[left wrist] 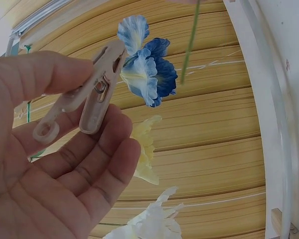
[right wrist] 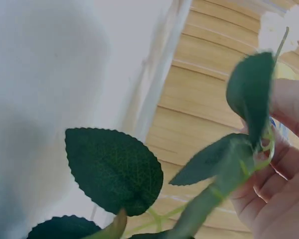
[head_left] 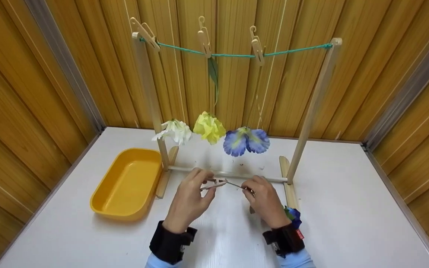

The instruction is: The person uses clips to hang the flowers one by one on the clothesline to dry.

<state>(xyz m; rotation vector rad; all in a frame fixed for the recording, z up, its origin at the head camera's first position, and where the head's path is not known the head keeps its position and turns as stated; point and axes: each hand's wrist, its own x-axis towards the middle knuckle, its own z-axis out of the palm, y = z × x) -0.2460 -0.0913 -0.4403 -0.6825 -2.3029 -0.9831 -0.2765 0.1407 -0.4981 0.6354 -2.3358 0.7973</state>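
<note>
My left hand (head_left: 190, 197) pinches a beige plastic clothespin (left wrist: 97, 94) between thumb and fingers. Its hooked end shows in the left wrist view, and its nose points toward the other hand. My right hand (head_left: 264, 201) grips the thin green stem (left wrist: 190, 47) of an artificial flower. The stem's cut end lies close to the clothespin's nose in the head view; whether they touch I cannot tell. Dark green toothed leaves (right wrist: 117, 169) hang off that stem below the right hand. A deep blue flower head (head_left: 294, 216) peeks out beside the right wrist, mostly hidden.
Ahead stands a wooden frame (head_left: 313, 111) with a green cord (head_left: 233, 55) across its top. Clothespins (head_left: 204, 42) on the cord accompany hanging white (head_left: 175, 131), yellow (head_left: 209, 128) and purple-blue flowers (head_left: 246, 141). A yellow tray (head_left: 125, 215) sits to the left on the white table (head_left: 348, 208).
</note>
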